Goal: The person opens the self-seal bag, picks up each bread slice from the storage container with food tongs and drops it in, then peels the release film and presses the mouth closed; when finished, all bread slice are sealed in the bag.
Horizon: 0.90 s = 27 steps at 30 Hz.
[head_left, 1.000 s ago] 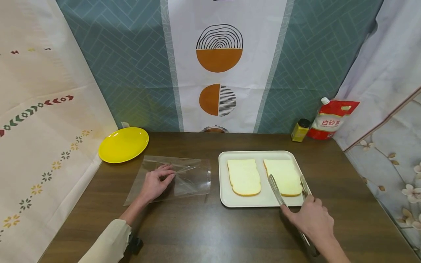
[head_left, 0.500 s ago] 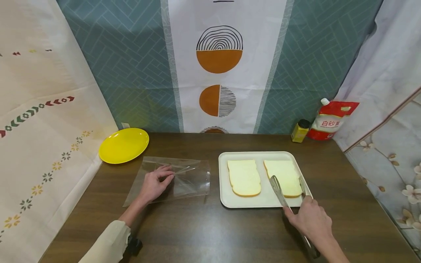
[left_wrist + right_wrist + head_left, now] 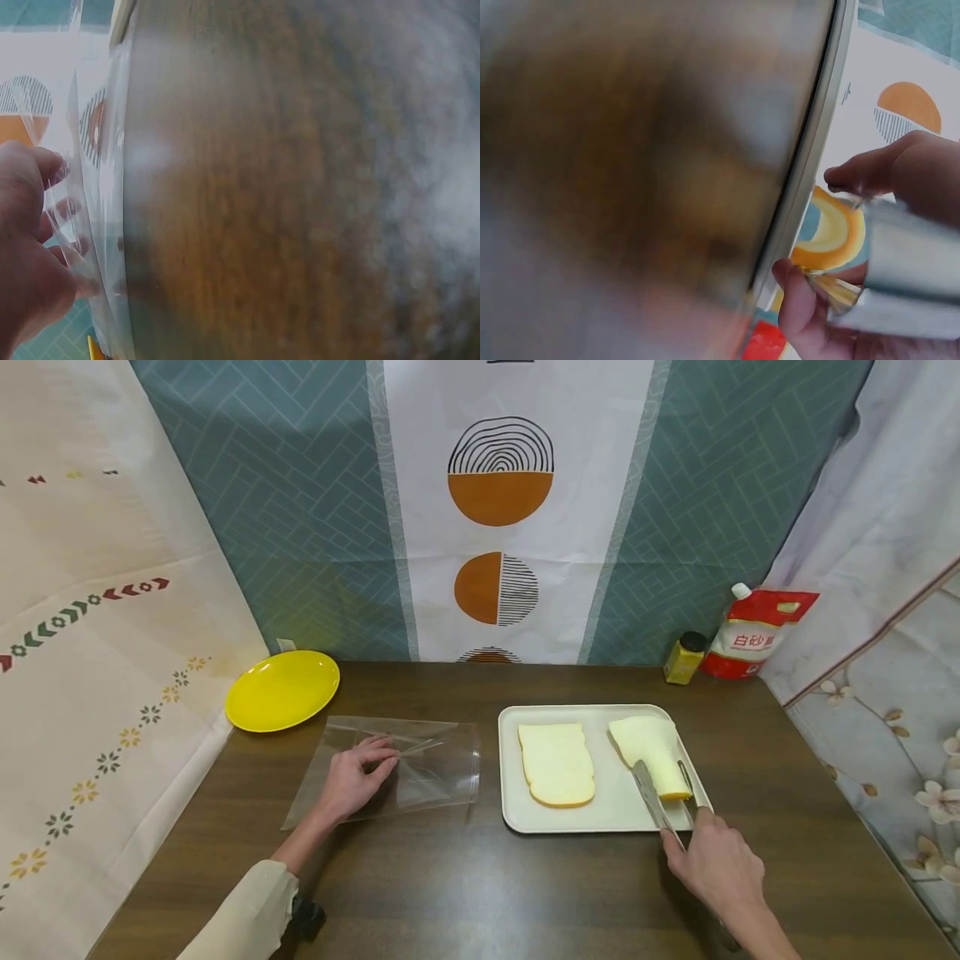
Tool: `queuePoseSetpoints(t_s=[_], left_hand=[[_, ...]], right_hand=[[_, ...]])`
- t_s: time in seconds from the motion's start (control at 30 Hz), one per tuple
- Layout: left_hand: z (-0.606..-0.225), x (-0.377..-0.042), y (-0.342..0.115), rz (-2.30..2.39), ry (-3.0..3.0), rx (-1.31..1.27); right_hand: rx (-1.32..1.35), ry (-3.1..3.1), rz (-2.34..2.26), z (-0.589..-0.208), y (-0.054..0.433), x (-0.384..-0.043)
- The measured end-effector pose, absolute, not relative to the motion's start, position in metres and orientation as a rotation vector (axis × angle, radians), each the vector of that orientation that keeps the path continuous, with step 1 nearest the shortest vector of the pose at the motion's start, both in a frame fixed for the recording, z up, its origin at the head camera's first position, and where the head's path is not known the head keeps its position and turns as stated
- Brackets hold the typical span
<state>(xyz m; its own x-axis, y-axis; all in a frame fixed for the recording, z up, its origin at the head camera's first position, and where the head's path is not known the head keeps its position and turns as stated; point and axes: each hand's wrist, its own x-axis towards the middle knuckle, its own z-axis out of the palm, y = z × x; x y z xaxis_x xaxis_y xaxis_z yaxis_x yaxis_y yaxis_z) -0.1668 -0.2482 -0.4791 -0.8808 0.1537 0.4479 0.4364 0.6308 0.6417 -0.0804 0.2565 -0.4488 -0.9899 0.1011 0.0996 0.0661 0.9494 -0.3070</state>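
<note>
In the head view my left hand pinches the film of a clear plastic bag, which lies flat on the table. The left wrist view has the bag's film across the fingers. My right hand grips metal tongs. Their arms squeeze the right-hand bread slice from both sides, so its near end arches up. In the right wrist view the arched crust shows between the tong arms. Another bread slice lies flat on the white tray.
A yellow plate sits at the back left. At the back right stand a yellow jar with a black lid and a red-and-white spouted pouch. Hanging cloths border the table.
The tongs have closed in on the right-hand bread slice, which was flat before and is now bent upward at its near end. The left hand and bag have stayed in place.
</note>
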Motion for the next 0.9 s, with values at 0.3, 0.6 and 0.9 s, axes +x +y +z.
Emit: queuePoseSetpoints(t_s=[0.3, 0.6, 0.9], left_hand=[[-0.479, -0.168, -0.248, -1.123, -2.508, -0.463], [-0.477, -0.167, -0.248, -1.135, -2.524, -0.456], [-0.476, -0.167, -0.249, -1.146, -2.534, -0.465]], right_hand=[[-0.032, -2.895, 0.456, -0.450, 0.265, -0.077], [0.205, -2.750, 0.427, -0.438, 0.254, -0.078], [0.455, -2.650, 0.360, -0.430, 0.225, -0.087]])
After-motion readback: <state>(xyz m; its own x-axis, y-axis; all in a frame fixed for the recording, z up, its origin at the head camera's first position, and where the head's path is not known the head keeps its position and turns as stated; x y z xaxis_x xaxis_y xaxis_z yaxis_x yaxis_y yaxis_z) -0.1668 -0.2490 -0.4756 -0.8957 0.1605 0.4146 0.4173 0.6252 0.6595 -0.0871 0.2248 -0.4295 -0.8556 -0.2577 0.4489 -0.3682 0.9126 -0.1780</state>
